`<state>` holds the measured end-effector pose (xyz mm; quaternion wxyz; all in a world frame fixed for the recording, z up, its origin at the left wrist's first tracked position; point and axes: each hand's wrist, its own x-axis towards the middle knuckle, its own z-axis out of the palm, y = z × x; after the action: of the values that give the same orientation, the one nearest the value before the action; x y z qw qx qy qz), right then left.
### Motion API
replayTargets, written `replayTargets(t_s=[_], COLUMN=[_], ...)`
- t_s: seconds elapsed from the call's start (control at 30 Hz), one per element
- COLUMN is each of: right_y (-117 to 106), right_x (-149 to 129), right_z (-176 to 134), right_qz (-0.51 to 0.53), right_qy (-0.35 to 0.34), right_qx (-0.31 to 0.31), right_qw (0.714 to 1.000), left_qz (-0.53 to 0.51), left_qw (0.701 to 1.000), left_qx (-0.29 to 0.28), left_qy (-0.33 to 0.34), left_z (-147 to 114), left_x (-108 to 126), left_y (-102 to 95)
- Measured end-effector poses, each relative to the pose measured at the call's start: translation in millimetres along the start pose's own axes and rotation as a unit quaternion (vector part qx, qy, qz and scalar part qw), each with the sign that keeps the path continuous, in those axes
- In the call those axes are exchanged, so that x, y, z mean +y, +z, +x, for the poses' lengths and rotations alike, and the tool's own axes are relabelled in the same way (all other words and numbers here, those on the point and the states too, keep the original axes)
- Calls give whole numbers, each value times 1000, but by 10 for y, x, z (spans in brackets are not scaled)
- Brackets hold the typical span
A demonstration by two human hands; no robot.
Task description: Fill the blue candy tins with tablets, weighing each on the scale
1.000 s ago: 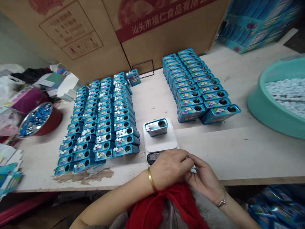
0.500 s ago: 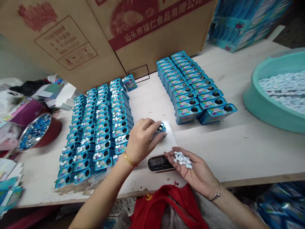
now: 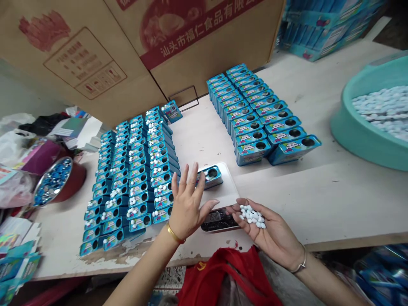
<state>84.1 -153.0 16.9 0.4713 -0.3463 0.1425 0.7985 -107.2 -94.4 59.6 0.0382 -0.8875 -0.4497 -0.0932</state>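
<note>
My left hand (image 3: 188,202), fingers spread and holding nothing, hovers just left of a blue candy tin (image 3: 214,180). That tin rests on the white plate of a digital scale (image 3: 228,193), with a few white candies on its lid beside the round hole. Part of the tin is hidden behind my fingers. Palm up, my right hand (image 3: 274,236) cups a small heap of pale candies (image 3: 252,216) near the scale's display (image 3: 212,217). To the left stand rows of blue tins (image 3: 138,187), most with white candies on top.
More blue tins (image 3: 251,114) stand in two rows at the back, with dark round holes on top. A turquoise basin (image 3: 347,123) of pale candies is at right. A large cardboard box (image 3: 197,59) closes off the back. A red bowl (image 3: 75,182) of shiny blue pieces sits left.
My left hand has let go of the tin on the scale and moved left and down, its fingers spreading. The right hand still holds its candies. The view has shifted slightly.
</note>
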Motion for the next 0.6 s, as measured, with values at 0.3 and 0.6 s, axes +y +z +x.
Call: replayTargets(t_s=[0.3, 0.6], right_y=[-65, -165], right_x=[-70, -220], right_z=[19, 41], right_qz=[29, 60], right_qy=[-9, -59], right_qx=[-16, -13], right_qw=[999, 996], left_qz=[-9, -92], left_qw=[1000, 991], left_qx=[-10, -17], left_qy=[15, 96], left_z=[316, 968], left_x=[-135, 322], left_y=[-137, -126])
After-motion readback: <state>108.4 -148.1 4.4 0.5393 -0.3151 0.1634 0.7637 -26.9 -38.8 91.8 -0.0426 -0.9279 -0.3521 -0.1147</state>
